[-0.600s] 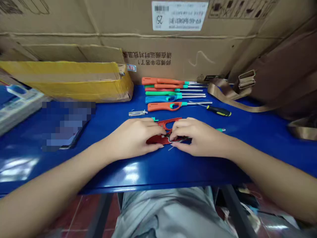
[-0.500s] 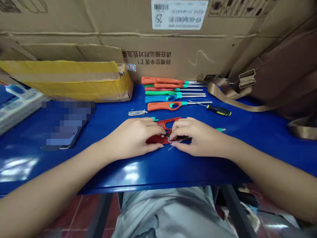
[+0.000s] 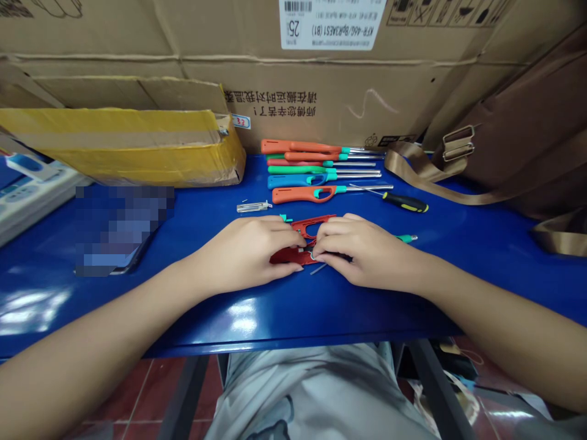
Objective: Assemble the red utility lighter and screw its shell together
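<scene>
Fingers (image 3: pixel 293 239) on red lighter shell (image 3: pixel 293 255), mostly hidden

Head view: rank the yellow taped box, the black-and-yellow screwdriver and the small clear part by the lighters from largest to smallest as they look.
1. Yellow taped box, by far the largest.
2. Black-and-yellow screwdriver, thin shaft included.
3. Small clear part, the smallest.
All three lie at a similar depth on the blue table, so nearness hardly skews the order.

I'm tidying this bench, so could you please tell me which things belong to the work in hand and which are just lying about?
In hand:
- left hand and right hand, both on the red lighter shell
- second red shell
- row of finished lighters
- screwdriver

Lying about:
- yellow-taped box
- brown strap
- power strip
</scene>
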`<action>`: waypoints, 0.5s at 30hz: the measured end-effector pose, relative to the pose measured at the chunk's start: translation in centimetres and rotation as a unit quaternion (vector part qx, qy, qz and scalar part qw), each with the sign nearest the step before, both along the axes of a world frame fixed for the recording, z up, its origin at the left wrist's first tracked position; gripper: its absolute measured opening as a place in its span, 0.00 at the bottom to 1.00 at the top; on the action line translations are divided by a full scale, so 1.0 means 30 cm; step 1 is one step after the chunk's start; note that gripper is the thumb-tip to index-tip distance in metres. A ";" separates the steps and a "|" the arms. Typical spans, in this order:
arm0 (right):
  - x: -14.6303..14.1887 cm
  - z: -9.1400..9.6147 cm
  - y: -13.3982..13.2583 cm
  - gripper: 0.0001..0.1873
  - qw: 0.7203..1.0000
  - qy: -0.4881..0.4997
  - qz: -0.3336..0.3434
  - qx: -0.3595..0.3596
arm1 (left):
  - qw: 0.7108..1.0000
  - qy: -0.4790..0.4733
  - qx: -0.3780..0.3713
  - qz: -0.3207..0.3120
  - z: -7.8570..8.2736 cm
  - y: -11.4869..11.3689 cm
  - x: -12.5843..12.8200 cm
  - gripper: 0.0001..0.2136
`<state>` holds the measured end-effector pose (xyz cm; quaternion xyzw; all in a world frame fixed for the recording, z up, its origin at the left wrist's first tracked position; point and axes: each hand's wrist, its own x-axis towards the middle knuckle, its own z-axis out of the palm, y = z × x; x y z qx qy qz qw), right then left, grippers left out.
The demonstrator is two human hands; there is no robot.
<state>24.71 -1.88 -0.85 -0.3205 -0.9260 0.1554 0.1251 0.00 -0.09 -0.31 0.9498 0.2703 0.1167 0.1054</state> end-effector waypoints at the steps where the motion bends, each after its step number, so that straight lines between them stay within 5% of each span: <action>1: 0.001 0.000 0.000 0.10 1.000 -0.009 0.004 0.013 | 1.000 -0.001 0.000 0.000 0.000 0.000 0.000 0.09; 8: 0.004 -0.006 0.010 0.12 0.995 -0.052 0.029 0.076 | 1.000 -0.008 0.000 0.000 -0.008 0.007 -0.002 0.09; 15: 0.046 0.021 0.047 0.13 0.996 0.035 0.038 -0.069 | 1.000 -0.007 0.006 -0.005 -0.009 0.011 -0.009 0.11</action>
